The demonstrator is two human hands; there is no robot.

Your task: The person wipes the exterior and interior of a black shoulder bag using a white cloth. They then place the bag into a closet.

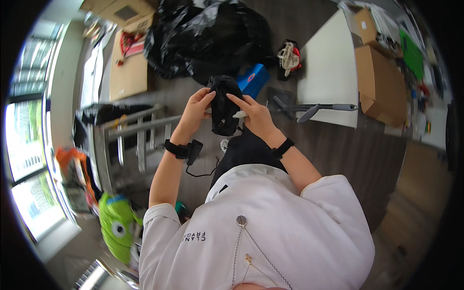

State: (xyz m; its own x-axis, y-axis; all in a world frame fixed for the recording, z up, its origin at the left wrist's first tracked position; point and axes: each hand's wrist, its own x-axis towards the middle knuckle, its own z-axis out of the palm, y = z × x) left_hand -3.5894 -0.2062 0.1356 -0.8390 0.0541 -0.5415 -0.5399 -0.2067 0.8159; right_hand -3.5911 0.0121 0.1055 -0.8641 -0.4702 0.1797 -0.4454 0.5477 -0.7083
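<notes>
A black fabric pouch (225, 107) hangs in front of me between both hands, with a small metallic fitting near its lower end. My left hand (197, 108) pinches the pouch's left edge, thumb on the front. On the other side, my right hand (255, 114) lays its extended index finger on the pouch's front. A small white piece (239, 114), whose material I cannot make out, sticks out from under the right hand's curled fingers. Black straps circle both wrists; the left one carries a black device (194, 152).
Beyond the pouch lie a blue box (253, 79) and a large black plastic bag (210, 36). A long-handled dustpan (279, 98) stands by a white table (326, 72). To the left are a metal ladder (141, 127) and a green stuffed toy (115, 224). Cardboard boxes (380, 85) stand right.
</notes>
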